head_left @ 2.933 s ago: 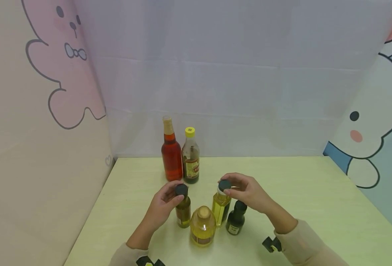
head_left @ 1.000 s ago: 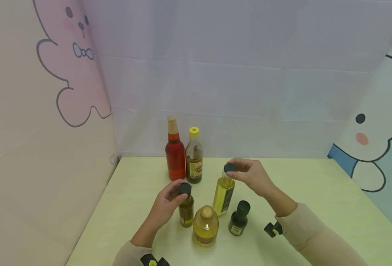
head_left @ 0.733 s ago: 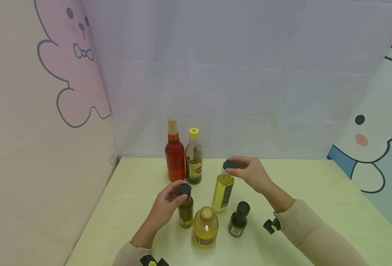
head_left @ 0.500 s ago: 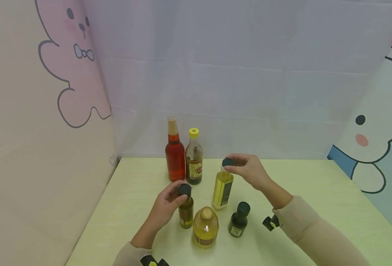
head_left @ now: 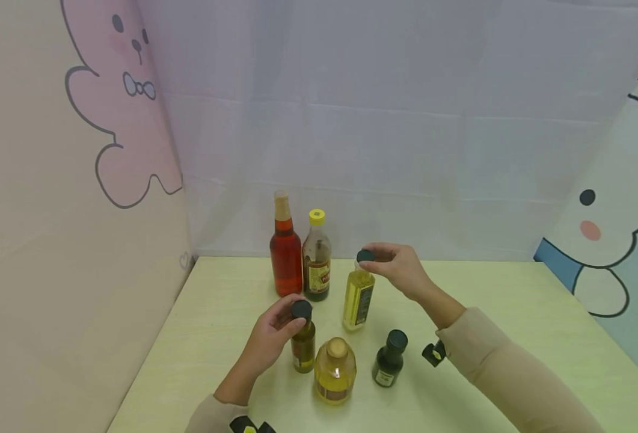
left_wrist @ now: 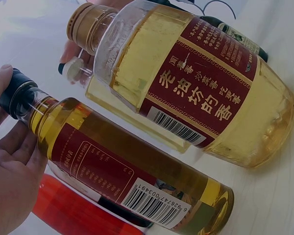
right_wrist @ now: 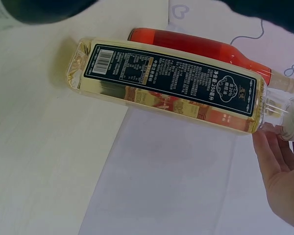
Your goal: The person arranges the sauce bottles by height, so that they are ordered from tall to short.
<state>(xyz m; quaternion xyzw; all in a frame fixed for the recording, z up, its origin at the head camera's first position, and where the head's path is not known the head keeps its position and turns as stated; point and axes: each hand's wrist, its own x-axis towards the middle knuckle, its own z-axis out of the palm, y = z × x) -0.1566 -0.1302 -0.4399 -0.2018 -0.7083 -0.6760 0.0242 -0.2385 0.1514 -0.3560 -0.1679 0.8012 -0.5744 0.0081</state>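
Note:
My left hand [head_left: 266, 338] grips the black cap of an amber oil bottle [head_left: 303, 349], which stands upright on the table. In the left wrist view, this oil bottle [left_wrist: 122, 161] shows a dark red label with a barcode. My right hand [head_left: 402, 272] pinches the dark green cap of a slim, square bottle of yellow oil [head_left: 358, 300], farther back and tilted slightly. The right wrist view shows its dark label [right_wrist: 171, 78] facing the camera. Between and in front of them stands a round, gold-capped oil bottle [head_left: 335, 376].
A small dark bottle [head_left: 388, 364] stands at the front right, beneath my right forearm. At the back left are a tall bottle of red liquid [head_left: 286, 258] and a yellow-capped sauce bottle [head_left: 317, 273], side by side. A pale curtain [head_left: 383, 150] hangs behind the table [head_left: 513, 337].
My right hand has carried the square oil bottle away from the small dark bottle, toward the back of the table and lately a little left. My left hand keeps its hold in place.

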